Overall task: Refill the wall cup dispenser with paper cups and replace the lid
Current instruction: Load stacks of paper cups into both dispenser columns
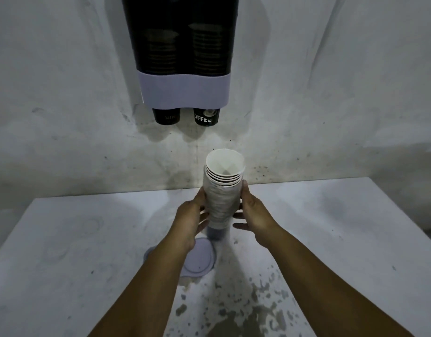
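Holding the stack of white paper cups (223, 188) with both hands was what I saw on the head feed, mouths facing up and the stack tipped a little toward the wall. My left hand (193, 218) was wrapped on the left side of the stack and my right hand (254, 212) pressed on the right side, so fingers on both were clamped around the cups, though a couple of right fingers stuck out loose underneath. Bottom of the stack looked blurry, so I couldn't tell if it was touching the white table (331, 239) or just above it.

The wall cup dispenser (183, 57) hung straight above on the grubby wall, dark twin tubes with a pale band at the bottom, each tube partly filled. Two dark cups (186, 116) poked out underneath, the right one reading "OFFEE". The round lid (201, 260) lay flat on the table just under my left wrist, off the dispenser.
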